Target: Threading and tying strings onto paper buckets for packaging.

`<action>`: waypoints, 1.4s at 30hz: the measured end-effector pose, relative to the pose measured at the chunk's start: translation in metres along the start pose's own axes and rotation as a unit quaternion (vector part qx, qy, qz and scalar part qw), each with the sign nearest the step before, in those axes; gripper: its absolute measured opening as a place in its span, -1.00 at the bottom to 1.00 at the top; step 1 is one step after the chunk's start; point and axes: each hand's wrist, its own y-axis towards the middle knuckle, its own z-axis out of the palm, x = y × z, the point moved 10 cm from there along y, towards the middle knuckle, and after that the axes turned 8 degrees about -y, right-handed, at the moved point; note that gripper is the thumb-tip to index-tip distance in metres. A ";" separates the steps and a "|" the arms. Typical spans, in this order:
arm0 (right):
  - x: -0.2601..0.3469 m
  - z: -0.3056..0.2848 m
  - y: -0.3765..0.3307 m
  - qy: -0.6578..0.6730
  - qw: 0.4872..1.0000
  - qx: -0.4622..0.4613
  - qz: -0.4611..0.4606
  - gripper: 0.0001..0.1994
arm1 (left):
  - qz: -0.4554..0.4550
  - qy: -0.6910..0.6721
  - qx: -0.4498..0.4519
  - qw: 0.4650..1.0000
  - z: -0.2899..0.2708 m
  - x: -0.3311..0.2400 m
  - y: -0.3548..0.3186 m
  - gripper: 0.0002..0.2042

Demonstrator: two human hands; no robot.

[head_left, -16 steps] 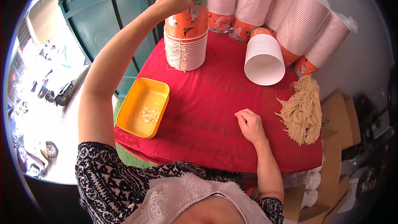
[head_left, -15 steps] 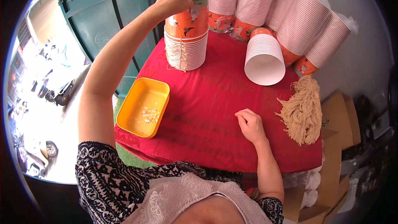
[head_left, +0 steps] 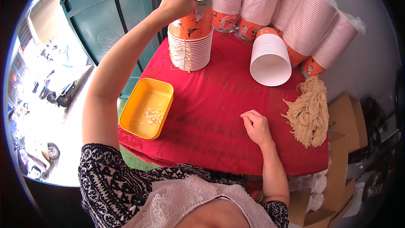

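Observation:
My left hand (head_left: 181, 2), fingers closed, is at the top of an upside-down stack of orange paper cups (head_left: 192, 27) at the far left of the table. Its fingertips meet the edge of the uppermost base; whatever they pinch there, if anything, is hidden. Beige strings (head_left: 185, 57) hang down the stack's white rims. My right hand (head_left: 256, 126) rests closed on the red cloth, thumb against the curled fingers, and its inside cannot be seen. Left of centre, a yellow plastic tray (head_left: 141, 95) holds small pale and reddish bits (head_left: 152, 116).
Tall plastic-wrapped cup stacks (head_left: 263, 0) line the back. Before them a short cup stack (head_left: 270, 61) lies on its side, mouth toward me. A bundle of beige yarn (head_left: 310, 114) lies at the right edge. Cardboard boxes (head_left: 337, 156) stand beside the table; a green metal door (head_left: 105, 25) is at left.
The view has shifted very slightly. Both hands keep their places, the left at the top of the cup stack and the right on the cloth.

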 end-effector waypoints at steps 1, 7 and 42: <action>0.000 0.000 0.000 -0.001 1.000 -0.002 -0.001 -0.90 | 0.010 0.018 -0.008 1.000 0.001 -0.001 -0.001 -0.85; 0.005 -0.002 0.000 -0.008 1.000 -0.006 -0.004 -0.92 | 0.034 0.022 -0.078 0.996 0.000 -0.011 -0.021 -0.85; -0.053 -0.103 0.039 -0.116 0.962 -0.242 0.048 -0.85 | 0.022 -0.214 0.236 0.948 0.093 -0.134 -0.092 -0.83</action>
